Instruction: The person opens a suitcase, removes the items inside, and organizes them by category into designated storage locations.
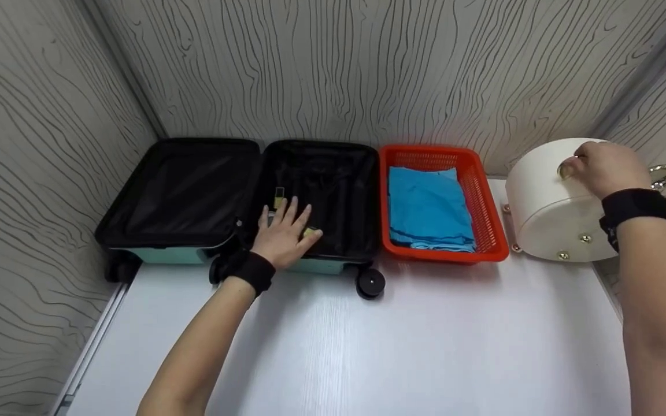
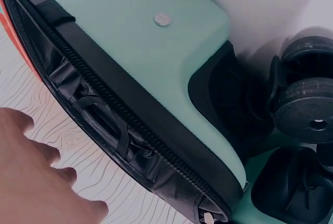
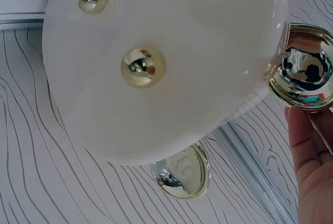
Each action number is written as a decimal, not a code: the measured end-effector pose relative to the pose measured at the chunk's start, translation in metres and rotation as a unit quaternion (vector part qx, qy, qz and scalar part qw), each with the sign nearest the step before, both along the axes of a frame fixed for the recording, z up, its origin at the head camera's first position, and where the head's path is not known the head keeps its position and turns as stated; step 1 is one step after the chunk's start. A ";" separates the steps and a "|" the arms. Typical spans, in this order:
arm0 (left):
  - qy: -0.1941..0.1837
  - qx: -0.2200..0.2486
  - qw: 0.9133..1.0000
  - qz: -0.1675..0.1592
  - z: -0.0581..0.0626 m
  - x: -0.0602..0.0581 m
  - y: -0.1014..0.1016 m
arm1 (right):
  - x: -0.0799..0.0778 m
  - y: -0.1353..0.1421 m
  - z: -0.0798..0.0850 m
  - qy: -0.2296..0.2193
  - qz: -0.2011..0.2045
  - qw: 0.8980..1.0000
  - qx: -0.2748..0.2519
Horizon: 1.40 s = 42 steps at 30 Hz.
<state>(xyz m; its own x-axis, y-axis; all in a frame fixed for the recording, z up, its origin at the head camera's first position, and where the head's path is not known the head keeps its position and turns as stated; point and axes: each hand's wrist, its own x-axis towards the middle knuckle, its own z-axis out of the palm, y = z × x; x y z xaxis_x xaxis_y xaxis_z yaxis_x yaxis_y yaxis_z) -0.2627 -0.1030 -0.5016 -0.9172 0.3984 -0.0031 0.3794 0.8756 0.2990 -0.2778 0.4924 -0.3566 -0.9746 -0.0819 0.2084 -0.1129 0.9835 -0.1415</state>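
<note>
An open suitcase [image 1: 194,254] with a mint-green shell and black lining lies on the white surface, its two halves side by side. Over the right half, my left hand [image 1: 282,237] spreads its fingers; in the left wrist view, the left hand [image 2: 41,177] shows beside the zippered rim [image 2: 109,88]. At the far right stands a round cream case [image 1: 541,179] with small gold ball feet. My right hand [image 1: 613,167] pinches a round gold knob [image 1: 566,169] on its curved side. Close up, the right fingers [image 3: 302,135] meet the shiny gold knob [image 3: 307,67].
Between the suitcase and the cream case sits a red plastic basket [image 1: 492,231] holding folded blue cloth [image 1: 428,202]. A gold ring handle [image 1: 665,175] sticks out from the case's right side. Black wheels [image 1: 370,283] jut from the suitcase's front. Patterned panels [image 1: 333,69] stand behind and at both sides.
</note>
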 end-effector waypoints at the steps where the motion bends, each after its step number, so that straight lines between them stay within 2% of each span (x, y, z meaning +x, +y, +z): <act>1: -0.001 0.000 1.000 -0.001 0.000 0.000 0.000 | 0.001 -0.001 0.001 -0.001 0.001 1.000 0.004; 6: -0.002 -0.005 1.000 -0.003 -0.004 -0.004 -0.002 | 0.002 -0.006 0.004 0.008 0.015 0.999 0.030; 10: 0.002 -0.007 1.000 -0.005 -0.007 -0.007 -0.004 | 0.004 -0.008 0.006 -0.007 0.016 0.999 0.037; 19: -0.005 -0.013 1.000 -0.008 0.004 -0.002 0.002 | 0.008 -0.011 0.016 -0.031 0.054 0.995 0.083; 23: -0.009 -0.015 1.000 -0.010 0.008 0.000 0.004 | 0.010 -0.015 0.021 -0.049 0.060 0.992 0.104; 29: -0.015 -0.022 1.000 -0.006 0.007 -0.003 0.003 | 0.014 -0.022 0.029 -0.079 0.064 0.986 0.132; 36: -0.007 -0.015 1.000 -0.011 0.007 -0.005 0.002 | 0.019 -0.033 0.039 -0.133 0.053 0.979 0.145; 42: -0.001 -0.021 1.000 -0.012 0.009 -0.005 0.003 | 0.026 -0.042 0.045 -0.149 0.069 0.974 0.155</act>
<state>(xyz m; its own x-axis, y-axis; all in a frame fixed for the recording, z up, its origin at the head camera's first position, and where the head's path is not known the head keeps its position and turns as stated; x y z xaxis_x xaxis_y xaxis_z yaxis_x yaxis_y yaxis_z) -0.2678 -0.1003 -0.4929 -0.9074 0.4198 -0.0216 0.4000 0.8780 0.2630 -0.2518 0.4505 -0.3116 -0.9631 -0.2314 -0.1377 -0.2474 0.9623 0.1131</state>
